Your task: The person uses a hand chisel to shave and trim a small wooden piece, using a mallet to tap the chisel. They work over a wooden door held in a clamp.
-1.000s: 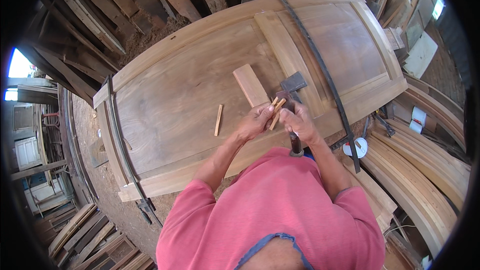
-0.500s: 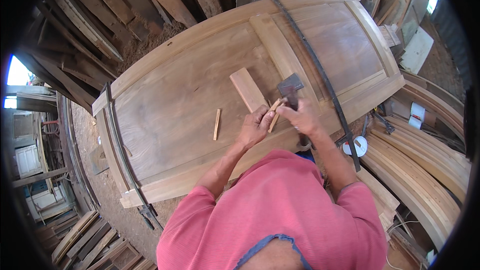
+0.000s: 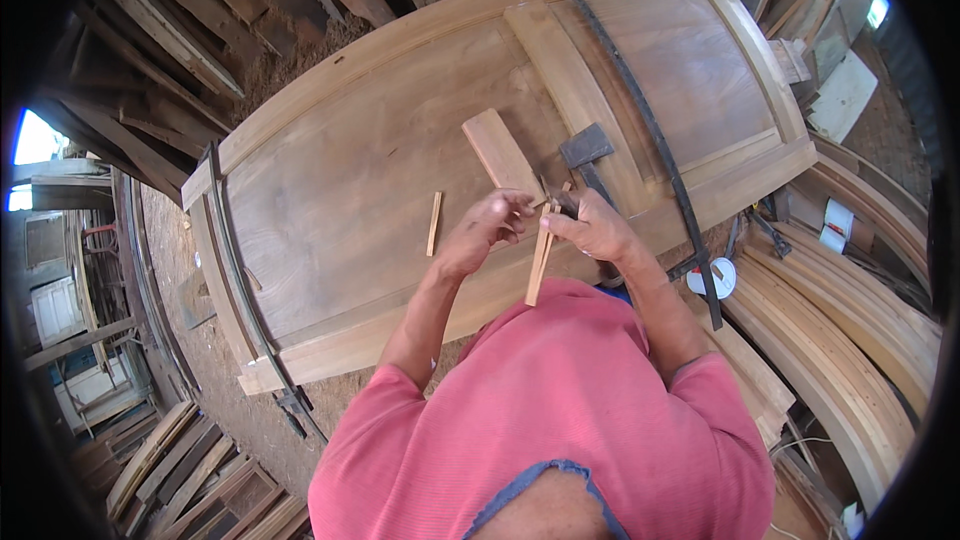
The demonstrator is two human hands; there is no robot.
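Note:
A panelled wooden door (image 3: 360, 170) lies flat before me. My right hand (image 3: 598, 227) is closed, its thumb pressing a thin wooden strip (image 3: 540, 265) that points down toward my shirt. A dark piece (image 3: 566, 202) also shows in its fingers; I cannot make out its kind. My left hand (image 3: 490, 225) is just left of the strip, fingers curled but apart, with nothing seen in it. A hammer (image 3: 586, 145) with a dark, squarish head lies on the door, its handle partly hidden by my right hand. Beyond my hands rests a short wooden block (image 3: 500, 155).
Another small strip (image 3: 435, 224) lies on the panel. Long bar clamps cross the door at its right (image 3: 650, 130) and left (image 3: 240, 280). Curved boards (image 3: 830, 340) and a white round lid (image 3: 712, 278) are at the right. Stacked planks (image 3: 200, 30) stand behind.
My left hand has come off the strip and moved slightly left, its fingers loosening. The strip now hangs from my right hand toward me. The view has shifted a little.

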